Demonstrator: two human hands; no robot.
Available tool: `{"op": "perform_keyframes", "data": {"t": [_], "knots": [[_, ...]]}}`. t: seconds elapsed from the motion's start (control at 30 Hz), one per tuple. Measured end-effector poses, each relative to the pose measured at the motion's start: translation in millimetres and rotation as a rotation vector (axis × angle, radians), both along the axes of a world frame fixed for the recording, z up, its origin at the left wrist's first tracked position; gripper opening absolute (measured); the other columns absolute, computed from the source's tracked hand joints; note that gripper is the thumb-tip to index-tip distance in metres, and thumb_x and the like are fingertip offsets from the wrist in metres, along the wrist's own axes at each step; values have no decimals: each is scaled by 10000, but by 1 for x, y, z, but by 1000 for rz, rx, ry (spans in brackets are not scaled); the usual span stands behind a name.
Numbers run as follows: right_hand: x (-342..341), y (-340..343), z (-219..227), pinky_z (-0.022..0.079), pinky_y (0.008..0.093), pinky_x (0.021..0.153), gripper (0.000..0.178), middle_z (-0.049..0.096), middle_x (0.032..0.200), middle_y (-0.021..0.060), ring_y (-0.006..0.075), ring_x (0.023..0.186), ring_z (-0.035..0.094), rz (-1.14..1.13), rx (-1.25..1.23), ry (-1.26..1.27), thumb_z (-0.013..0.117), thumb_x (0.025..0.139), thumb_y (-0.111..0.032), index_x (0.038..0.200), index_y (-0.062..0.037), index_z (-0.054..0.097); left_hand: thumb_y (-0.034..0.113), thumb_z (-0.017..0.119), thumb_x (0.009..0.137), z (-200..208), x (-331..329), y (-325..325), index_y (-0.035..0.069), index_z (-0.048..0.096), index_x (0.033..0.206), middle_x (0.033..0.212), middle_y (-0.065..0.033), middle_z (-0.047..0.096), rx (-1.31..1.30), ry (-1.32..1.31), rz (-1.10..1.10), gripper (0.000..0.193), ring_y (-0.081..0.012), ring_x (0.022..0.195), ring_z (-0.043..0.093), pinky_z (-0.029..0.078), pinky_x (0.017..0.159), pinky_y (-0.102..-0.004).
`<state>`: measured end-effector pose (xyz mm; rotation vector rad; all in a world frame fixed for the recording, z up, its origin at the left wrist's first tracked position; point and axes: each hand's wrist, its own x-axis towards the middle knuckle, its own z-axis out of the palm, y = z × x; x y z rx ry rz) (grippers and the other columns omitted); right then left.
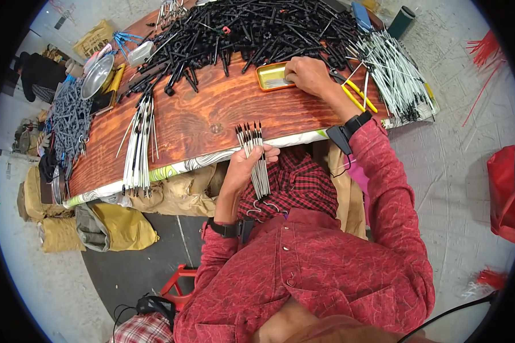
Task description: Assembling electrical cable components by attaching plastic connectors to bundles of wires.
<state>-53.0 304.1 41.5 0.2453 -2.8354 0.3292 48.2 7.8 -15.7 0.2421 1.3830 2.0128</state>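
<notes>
Left hand [248, 162] pinches rods [260, 180]; right hand [310, 76], closure unclear, at tray [270, 75]; pale floor [452, 188] flanks wood-grained table [206, 106].

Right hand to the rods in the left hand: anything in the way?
Only the near rim of the tin, where the right hand is; past that, just tabletop shows before the rods in the left hand. The pliers lie right of the tin, off that line.
</notes>
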Motion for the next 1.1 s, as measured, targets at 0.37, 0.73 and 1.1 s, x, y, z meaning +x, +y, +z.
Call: {"op": "perform_keyframes", "data": {"t": [0.37,0.73,1.1], "knots": [[3,1,-3,534,423,679,102,702,844,42,293,801,670,-8,-36,194,678,787,-220,783,-140,741,308,532,1019,0,-2,4,-45,603,1156,1110,-233,685,-22,2,18,385,-274,976,698,556,892,-386],[14,0,-2,537,361,676,131,692,833,-15,222,819,657,-18,47,345,681,844,-271,828,-158,746,296,535,1018,4,-1,4,-51,601,1165,1114,-235,683,-53,5,18,383,-281,976,699,558,894,-384],[65,-42,5,508,305,670,139,671,861,51,194,766,638,151,-332,276,641,877,-144,991,-120,717,285,535,1019,4,0,4,-55,597,1175,1109,-229,684,-37,8,30,380,-280,982,697,555,901,-380]]}}
